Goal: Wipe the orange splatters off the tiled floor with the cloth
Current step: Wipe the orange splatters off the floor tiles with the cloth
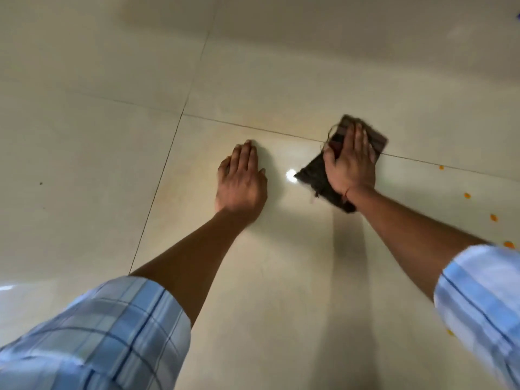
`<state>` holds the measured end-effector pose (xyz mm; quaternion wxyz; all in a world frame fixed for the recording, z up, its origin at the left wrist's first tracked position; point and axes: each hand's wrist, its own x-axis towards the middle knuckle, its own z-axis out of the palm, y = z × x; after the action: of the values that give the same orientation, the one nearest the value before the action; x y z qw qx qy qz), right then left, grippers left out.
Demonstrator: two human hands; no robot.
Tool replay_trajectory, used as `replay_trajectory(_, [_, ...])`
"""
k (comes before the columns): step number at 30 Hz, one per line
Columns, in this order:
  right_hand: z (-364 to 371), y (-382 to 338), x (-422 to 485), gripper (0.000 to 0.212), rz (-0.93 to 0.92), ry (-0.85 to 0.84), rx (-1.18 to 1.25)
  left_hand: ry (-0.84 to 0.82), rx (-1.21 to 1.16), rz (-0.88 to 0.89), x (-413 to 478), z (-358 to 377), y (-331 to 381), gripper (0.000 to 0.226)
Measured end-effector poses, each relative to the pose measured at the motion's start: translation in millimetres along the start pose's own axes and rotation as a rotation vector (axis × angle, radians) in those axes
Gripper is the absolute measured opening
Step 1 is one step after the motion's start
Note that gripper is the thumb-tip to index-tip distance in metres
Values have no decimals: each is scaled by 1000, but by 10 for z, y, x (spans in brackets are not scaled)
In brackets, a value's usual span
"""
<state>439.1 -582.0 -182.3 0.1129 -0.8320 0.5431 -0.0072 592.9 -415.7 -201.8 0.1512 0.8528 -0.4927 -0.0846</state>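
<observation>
Both hands lay flat on the tiled floor (281,263).
Right hand (350,167) pressed the cloth (318,175), fingers together; left hand (241,178) bare, fingers together; orange splatters (467,195) right; no writing.

A dark brown, frayed rag of a cloth (318,175) lies flat on the glossy cream tiled floor (112,142) right of the frame's centre, spread across a thin grout line, its far corner showing reddish stripes and loose threads at its edges; it is blurred. Small round orange splatters (467,195) dot the tile along the right edge of the frame, strung from mid-height downward, well apart from the cloth. Faint orange smears tint the tiles near the centre
</observation>
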Motion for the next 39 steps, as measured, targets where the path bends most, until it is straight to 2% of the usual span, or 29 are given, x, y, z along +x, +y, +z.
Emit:
replay_trajectory(3, [52,217,-461,84,-7,-1,-31,-39,3,-10,3,-23,11,58])
replay_trajectory(8, [95,-170,68,82,17,-18,-44,-26,8,-6,41,-7,22,58])
replay_trajectory(10, [157,-319,-59,79,-150,-49,-67,-24,11,-5,42,-9,2,56])
replay_trajectory(13, [144,-85,-659,82,-365,-70,-109,-19,-49,-3,5,-49,-6,55])
replay_trajectory(16, [89,168,-611,87,-282,-34,-120,-9,-135,36,-54,-215,-118,54])
replay_trajectory(18, [88,-100,-277,89,-138,-5,-97,36,-107,21,-128,-405,-437,56])
replay_trajectory(20, [181,-649,-47,84,-120,-30,-73,52,3,10,-236,-580,-877,56])
replay_trajectory(23, [397,-1443,-352,82,-414,-74,-81,7,115,-76,-423,-710,-1481,57])
replay_trajectory(25, [423,-1343,-845,82,-609,-120,-98,-18,88,-106,-576,-713,-1636,60])
replay_trajectory(26, [412,-1145,-1021,80,-640,-115,-93,1,77,-104,-631,-707,-1681,61])
replay_trajectory(27, [355,-908,-1042,79,-627,-65,-71,11,64,-99,-654,-705,-1694,60])
replay_trajectory(29, [267,-594,-664,83,-417,-2,-91,-1,33,-83,-639,-683,-1717,59])
replay_trajectory(31, [210,-921,-80,91,-140,4,-48,30,23,-81,-635,-685,-1751,57])
replay_trajectory(32, [251,-1275,103,93,-96,14,-35,43,14,-73,-622,-673,-1771,56])
replay_trajectory(34, [442,-2021,30,90,-262,-16,-68,36,2,-65,-615,-642,-1785,56])
replay_trajectory(36, [594,-2294,-453,83,-555,-104,-89,27,7,-58,-620,-657,-1795,57])
replay_trajectory(37, [581,-2157,-702,81,-700,-133,-106,20,0,-60,-614,-681,-1791,58])
replay_trajectory(39, [469,-1610,-905,80,-800,-142,-130,7,4,-67,-628,-695,-1780,59])
